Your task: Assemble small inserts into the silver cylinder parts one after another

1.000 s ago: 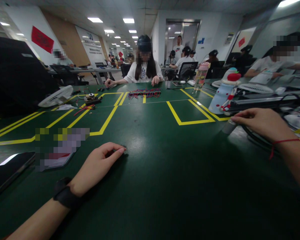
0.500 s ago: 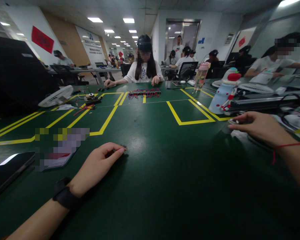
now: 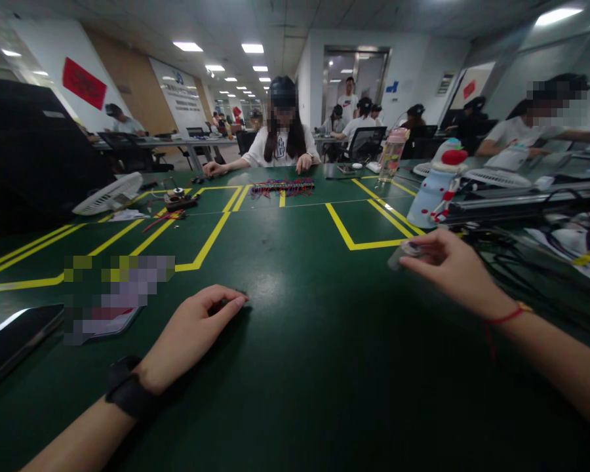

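My left hand point(image 3: 196, 331) rests over the green table point(image 3: 295, 367), thumb and forefinger pinched together. A tiny dark bit shows at those fingertips, too small to name. My right hand point(image 3: 452, 269) is raised at the right, its thumb and fingers closed on a small grey, see-through-looking object with a shiny end point(image 3: 402, 254). That object is smeared, and my fingers cover part of it. Just beyond my right hand stands a pale blue bottle point(image 3: 427, 203) with a red and white figure on it.
Black cables point(image 3: 506, 255) and dark metal bars point(image 3: 526, 200) lie at the right. A phone point(image 3: 19, 344) is at the left, beside a blurred-out flat item point(image 3: 118, 321). Across the table a person sits behind a bundle of coloured wires point(image 3: 282, 188). A white fan point(image 3: 111, 195) lies far left.
My right hand has moved left, away from the cables and over the table, carrying the small grey object. My left hand has stayed nearly still.
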### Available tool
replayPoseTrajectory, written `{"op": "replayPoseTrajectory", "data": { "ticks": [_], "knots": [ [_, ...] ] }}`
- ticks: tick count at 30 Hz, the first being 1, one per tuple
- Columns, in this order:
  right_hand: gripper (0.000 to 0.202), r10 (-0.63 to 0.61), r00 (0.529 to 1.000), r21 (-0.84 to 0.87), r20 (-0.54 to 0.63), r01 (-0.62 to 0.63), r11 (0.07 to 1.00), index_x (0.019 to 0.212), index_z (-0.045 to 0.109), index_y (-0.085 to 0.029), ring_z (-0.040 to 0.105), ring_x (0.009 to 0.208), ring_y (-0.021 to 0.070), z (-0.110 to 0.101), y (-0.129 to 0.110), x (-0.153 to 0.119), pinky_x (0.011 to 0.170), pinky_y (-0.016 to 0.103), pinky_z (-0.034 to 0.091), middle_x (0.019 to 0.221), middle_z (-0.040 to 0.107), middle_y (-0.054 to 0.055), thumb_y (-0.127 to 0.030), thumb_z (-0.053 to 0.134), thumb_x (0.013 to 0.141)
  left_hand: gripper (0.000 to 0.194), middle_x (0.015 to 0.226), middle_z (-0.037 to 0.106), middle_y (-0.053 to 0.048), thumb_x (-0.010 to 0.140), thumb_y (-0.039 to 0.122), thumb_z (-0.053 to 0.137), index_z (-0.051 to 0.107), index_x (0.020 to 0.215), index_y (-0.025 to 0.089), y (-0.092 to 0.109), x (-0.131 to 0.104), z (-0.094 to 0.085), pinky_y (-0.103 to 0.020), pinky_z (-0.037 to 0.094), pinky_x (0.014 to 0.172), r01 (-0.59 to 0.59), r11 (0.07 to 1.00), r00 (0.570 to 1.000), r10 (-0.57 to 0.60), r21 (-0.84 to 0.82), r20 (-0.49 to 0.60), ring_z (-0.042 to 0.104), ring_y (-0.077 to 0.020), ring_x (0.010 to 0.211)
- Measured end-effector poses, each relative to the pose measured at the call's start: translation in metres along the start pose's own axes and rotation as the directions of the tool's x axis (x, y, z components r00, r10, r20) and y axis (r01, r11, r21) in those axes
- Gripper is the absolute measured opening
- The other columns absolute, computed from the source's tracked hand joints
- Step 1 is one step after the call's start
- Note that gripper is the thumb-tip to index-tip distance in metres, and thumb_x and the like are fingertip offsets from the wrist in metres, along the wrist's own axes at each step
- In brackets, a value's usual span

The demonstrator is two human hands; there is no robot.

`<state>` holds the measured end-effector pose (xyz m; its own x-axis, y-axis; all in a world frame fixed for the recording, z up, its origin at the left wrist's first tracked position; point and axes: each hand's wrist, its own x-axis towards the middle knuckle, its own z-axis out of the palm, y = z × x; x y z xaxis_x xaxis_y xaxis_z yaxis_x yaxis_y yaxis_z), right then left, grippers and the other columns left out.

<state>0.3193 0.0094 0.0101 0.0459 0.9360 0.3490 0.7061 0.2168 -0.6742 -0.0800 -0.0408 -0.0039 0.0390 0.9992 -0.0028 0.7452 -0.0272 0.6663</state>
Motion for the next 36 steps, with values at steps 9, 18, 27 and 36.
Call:
{"op": "replayPoseTrajectory", "data": {
  "ticks": [9, 18, 27, 36],
  "knots": [
    [0.03, -0.393, 0.846, 0.363, 0.36, 0.262, 0.894, 0.107, 0.052, -0.022, 0.057, 0.093, 0.0126, 0.087, -0.088, -0.065, 0.084, 0.03, 0.049, 0.106, 0.059, 0.003, -0.027, 0.06, 0.079, 0.033, 0.101, 0.066, -0.003, 0.085, 0.051, 0.048, 0.066, 0.094, 0.025, -0.003, -0.002, 0.0, -0.035, 0.044, 0.083, -0.02, 1.0, 1.0, 0.02, 0.005, -0.01, 0.059, -0.023, 0.095],
    [0.048, -0.332, 0.841, 0.45, 0.428, 0.12, 0.885, 0.116, 0.045, -0.022, 0.058, 0.095, 0.0117, 0.093, -0.081, -0.063, 0.086, 0.029, 0.049, 0.108, 0.058, 0.003, -0.024, 0.066, 0.074, 0.026, 0.109, 0.061, -0.002, 0.088, 0.038, 0.05, 0.065, 0.106, 0.029, 0.061, -0.008, 0.025, -0.032, 0.045, 0.085, -0.343, 0.937, 0.939, 0.343, -0.069, -0.005, 0.057, -0.0179, 0.096],
    [0.036, -0.329, 0.849, 0.413, 0.414, 0.147, 0.899, 0.109, 0.049, -0.02, 0.058, 0.088, 0.0116, 0.089, -0.081, -0.06, 0.079, 0.028, 0.048, 0.102, 0.06, 0.003, -0.022, 0.063, 0.075, 0.018, 0.094, 0.062, -0.002, 0.085, 0.036, 0.056, 0.071, 0.088, 0.025, 0.075, -0.002, 0.03, -0.032, 0.045, 0.08, -0.389, 0.91, 0.921, 0.382, -0.141, -0.076, 0.058, -0.0174, 0.088],
    [0.037, -0.318, 0.858, 0.371, 0.404, 0.164, 0.914, 0.11, 0.048, -0.021, 0.057, 0.087, 0.0107, 0.089, -0.076, -0.056, 0.077, 0.026, 0.049, 0.102, 0.059, 0.002, -0.023, 0.062, 0.076, 0.017, 0.094, 0.063, -0.002, 0.082, 0.037, 0.059, 0.072, 0.09, 0.029, 0.049, 0.004, 0.051, -0.036, 0.043, 0.084, -0.34, 0.94, 0.936, 0.341, -0.024, 0.092, 0.057, -0.0201, 0.09]
  ]
}}
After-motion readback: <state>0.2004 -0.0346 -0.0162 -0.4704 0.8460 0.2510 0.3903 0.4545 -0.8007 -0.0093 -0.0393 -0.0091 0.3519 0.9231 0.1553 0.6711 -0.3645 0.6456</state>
